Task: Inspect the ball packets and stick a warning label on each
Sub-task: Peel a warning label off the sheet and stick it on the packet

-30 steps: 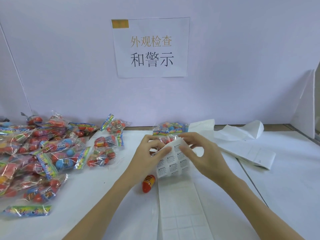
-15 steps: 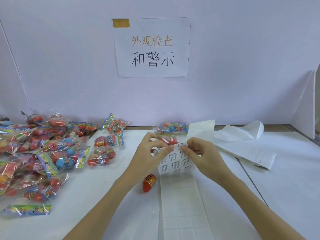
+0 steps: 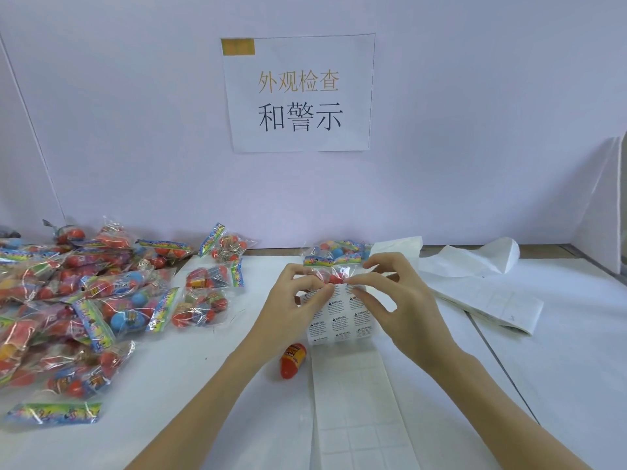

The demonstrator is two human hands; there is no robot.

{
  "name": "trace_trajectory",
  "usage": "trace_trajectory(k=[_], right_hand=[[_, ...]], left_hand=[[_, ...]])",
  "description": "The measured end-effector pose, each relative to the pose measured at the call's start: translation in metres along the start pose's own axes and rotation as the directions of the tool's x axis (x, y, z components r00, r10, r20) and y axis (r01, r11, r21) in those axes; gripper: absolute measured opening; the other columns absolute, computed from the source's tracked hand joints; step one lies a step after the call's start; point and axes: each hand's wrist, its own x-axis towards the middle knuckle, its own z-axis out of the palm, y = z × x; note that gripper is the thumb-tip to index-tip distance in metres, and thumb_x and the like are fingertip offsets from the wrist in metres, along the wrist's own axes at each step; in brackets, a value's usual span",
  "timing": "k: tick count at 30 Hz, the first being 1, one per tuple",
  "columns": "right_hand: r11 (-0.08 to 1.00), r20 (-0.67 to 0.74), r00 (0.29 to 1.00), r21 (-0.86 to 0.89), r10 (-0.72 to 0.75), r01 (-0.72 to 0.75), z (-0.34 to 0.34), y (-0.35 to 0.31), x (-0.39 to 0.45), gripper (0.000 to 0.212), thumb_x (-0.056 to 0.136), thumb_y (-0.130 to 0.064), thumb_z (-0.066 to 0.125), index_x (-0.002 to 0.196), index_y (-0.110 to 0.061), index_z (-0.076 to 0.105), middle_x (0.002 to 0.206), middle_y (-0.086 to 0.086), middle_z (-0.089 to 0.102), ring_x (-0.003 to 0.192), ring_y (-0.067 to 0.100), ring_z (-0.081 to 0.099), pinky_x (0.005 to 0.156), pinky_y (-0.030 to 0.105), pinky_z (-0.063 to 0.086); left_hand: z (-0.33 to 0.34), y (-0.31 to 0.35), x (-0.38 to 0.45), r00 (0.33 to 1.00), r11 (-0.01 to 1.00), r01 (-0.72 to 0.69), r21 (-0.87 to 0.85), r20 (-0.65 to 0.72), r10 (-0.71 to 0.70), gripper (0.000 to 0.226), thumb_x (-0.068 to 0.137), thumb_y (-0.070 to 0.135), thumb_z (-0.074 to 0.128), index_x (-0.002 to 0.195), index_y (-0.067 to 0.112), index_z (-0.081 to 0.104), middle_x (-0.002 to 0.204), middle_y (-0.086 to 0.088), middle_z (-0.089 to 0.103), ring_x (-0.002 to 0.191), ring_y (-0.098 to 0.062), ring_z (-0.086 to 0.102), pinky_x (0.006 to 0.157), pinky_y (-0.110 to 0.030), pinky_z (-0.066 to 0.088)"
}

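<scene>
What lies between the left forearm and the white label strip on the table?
In the head view, one loose red ball lies there, beside the strip.

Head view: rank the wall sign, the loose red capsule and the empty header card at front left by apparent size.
1. Wall sign, largest by far.
2. Empty header card.
3. Loose red capsule, smallest.
The sign is farther from the camera, so its lead is safe.

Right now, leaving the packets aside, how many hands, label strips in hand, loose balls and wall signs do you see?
Hands: 2, left hand and right hand
label strip, pinched by both hands: 1
loose ball, red, on the table: 1
wall sign: 1
Total: 5
</scene>
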Motion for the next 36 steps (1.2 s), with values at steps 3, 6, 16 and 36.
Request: trace_trajectory(k=[3,6,16,36], right_hand=[[0.999,-0.021,1.0,0.029,-0.02,0.021,0.001,-0.004,0.001,0.01,0.092,-0.012,0.078,0.101,-0.017,0.078,0.117,0.002,0.06,0.1,0.015,0.061,0.087,0.024,0.05],[0.98,-0.04,0.996,0.185,0.083,-0.075,0.0,-0.012,0.004,0.01,0.095,-0.011,0.075,0.101,-0.018,0.075,0.113,-0.004,0.063,0.109,0.013,0.063,0.09,0.023,0.049],[0.726,-0.106,0.841,0.568,0.531,-0.387,-0.013,-0.004,0.014,0.025,0.101,-0.003,0.062,0.104,-0.025,0.073,0.088,0.001,0.072,0.078,0.021,0.064,0.071,0.036,0.052],[0.705,0.219,0.847,0.475,0.485,-0.526,-0.003,-0.01,0.007,0.033,0.091,-0.009,0.079,0.117,-0.025,0.071,0.079,-0.003,0.079,0.074,0.017,0.075,0.079,0.028,0.061]], left_hand=[[0.001,-0.001,0.0,0.999,0.999,0.024,-0.023,-0.023,-0.025,0.022,0.097,0.026,0.072,0.075,0.028,0.073,0.115,0.001,0.055,0.103,-0.002,0.059,0.075,-0.014,0.045],[0.001,-0.003,0.001,0.996,0.996,0.062,-0.056,-0.068,-0.066,0.021,0.098,0.022,0.071,0.078,0.018,0.075,0.114,-0.001,0.058,0.1,-0.003,0.06,0.075,-0.011,0.046],[-0.011,0.005,0.001,0.977,0.978,-0.067,-0.2,-0.212,0.024,0.019,0.097,0.008,0.072,0.102,0.026,0.077,0.121,0.001,0.061,0.095,-0.007,0.067,0.08,-0.014,0.052],[-0.001,0.011,-0.006,0.998,0.963,-0.038,-0.266,0.032,0.049,0.042,0.095,0.011,0.076,0.128,0.035,0.066,0.136,0.008,0.062,0.101,-0.016,0.069,0.089,-0.029,0.058]])
